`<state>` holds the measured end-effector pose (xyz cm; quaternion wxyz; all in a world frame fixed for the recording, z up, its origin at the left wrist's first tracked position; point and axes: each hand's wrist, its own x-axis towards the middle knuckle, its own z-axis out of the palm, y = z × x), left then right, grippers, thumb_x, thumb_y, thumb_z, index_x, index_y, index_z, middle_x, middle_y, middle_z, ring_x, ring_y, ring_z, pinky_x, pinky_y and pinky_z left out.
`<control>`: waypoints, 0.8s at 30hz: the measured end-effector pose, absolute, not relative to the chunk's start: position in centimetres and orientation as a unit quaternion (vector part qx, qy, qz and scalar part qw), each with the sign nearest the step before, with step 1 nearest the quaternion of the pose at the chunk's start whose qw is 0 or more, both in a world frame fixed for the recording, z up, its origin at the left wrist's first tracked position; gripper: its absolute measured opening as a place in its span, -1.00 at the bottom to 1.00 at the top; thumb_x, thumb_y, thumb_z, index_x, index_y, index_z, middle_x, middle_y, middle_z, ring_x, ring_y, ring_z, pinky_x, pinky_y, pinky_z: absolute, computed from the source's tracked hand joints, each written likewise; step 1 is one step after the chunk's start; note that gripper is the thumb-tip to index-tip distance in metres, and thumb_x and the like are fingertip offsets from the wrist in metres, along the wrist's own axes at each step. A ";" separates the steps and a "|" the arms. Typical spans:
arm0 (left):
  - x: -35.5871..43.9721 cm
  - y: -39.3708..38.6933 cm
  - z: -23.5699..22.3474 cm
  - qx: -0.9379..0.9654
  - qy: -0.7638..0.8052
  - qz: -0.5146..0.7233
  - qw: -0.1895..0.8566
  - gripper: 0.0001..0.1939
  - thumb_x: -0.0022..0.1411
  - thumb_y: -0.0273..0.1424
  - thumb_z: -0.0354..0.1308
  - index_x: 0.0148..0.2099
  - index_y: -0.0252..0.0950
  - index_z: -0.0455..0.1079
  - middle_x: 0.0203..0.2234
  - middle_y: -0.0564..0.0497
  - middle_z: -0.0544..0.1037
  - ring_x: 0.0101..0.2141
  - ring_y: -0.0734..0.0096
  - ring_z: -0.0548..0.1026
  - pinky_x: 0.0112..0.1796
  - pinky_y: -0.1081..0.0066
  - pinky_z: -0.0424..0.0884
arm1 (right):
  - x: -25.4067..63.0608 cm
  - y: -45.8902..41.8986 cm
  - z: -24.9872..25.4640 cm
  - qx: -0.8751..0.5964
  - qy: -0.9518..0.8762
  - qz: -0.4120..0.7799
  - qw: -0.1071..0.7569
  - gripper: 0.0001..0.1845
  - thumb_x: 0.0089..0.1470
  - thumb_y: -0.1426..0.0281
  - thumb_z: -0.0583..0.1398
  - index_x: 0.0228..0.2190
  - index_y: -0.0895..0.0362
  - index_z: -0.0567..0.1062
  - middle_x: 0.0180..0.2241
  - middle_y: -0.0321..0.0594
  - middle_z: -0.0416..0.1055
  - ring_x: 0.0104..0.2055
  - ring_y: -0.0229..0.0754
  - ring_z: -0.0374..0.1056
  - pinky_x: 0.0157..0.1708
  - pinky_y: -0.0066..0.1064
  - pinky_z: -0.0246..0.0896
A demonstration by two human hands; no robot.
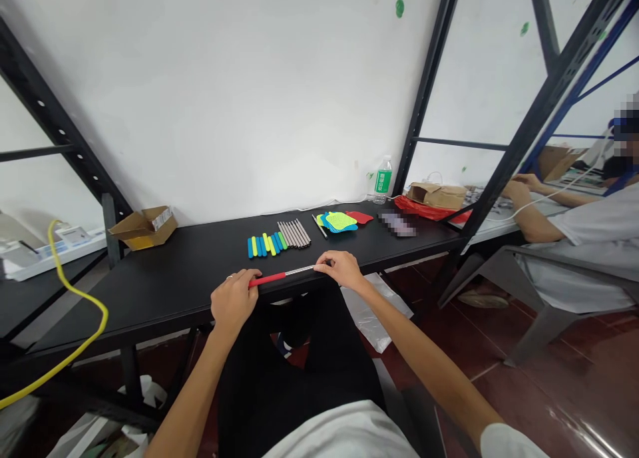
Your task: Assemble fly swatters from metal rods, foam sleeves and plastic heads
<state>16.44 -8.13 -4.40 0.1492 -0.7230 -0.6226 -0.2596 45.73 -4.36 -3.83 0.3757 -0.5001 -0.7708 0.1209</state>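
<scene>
A rod (299, 270) is held by both hands above the front edge of the worktop (210, 251). Its red grip (269, 279) is clasped by the left hand (234, 299); its bare metal end is pinched by the right hand (342, 269). Farther back, loose grips (263, 245) and bare rods (294, 234) are laid in a row, with flat coloured pieces (340, 222) stacked to the right.

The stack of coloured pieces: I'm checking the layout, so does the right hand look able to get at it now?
Probably yes: the stack lies just beyond the right hand with nothing visible between, though that hand is busy holding the red-handled rod.
</scene>
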 end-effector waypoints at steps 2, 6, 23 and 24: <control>16.5 -8.2 -4.4 -0.723 -0.621 -0.261 0.151 -0.66 0.19 -0.49 -0.03 -0.10 -0.13 0.50 -0.24 0.08 0.61 -0.22 0.28 0.50 -0.39 0.36 0.18 | 45.7 -4.4 -3.9 -0.500 -0.774 0.113 0.371 -0.74 0.13 0.09 0.26 -0.40 -0.02 0.61 -0.38 -0.39 0.54 -0.43 -0.29 0.30 -0.41 -0.44 -0.06; 16.5 -8.3 -4.4 -0.722 -0.619 -0.266 0.156 -0.67 0.20 -0.49 -0.03 -0.11 -0.12 0.50 -0.24 0.09 0.61 -0.22 0.28 0.50 -0.38 0.36 0.18 | 45.7 -4.4 -3.9 -0.503 -0.780 0.098 0.360 -0.69 0.18 0.07 0.21 -0.40 -0.01 0.61 -0.37 -0.38 0.55 -0.41 -0.28 0.32 -0.40 -0.43 -0.07; 16.6 -8.6 -4.2 -0.724 -0.621 -0.261 0.151 -0.66 0.23 -0.50 -0.04 -0.10 -0.15 0.51 -0.24 0.04 0.62 -0.20 0.27 0.50 -0.36 0.35 0.21 | 45.4 -4.3 -4.2 -0.539 -0.764 0.076 0.346 -0.39 0.33 0.03 -0.04 -0.60 0.09 0.43 -0.56 -0.32 0.41 -0.45 -0.24 0.31 -0.44 -0.41 -0.15; 16.6 -8.6 -4.2 -0.724 -0.621 -0.261 0.150 -0.66 0.23 -0.49 -0.04 -0.10 -0.15 0.51 -0.24 0.03 0.62 -0.21 0.27 0.50 -0.37 0.35 0.20 | 45.6 -4.2 -4.1 -0.537 -0.757 0.101 0.358 -0.39 0.32 0.02 -0.04 -0.59 0.09 0.45 -0.57 -0.33 0.41 -0.46 -0.23 0.31 -0.42 -0.42 -0.11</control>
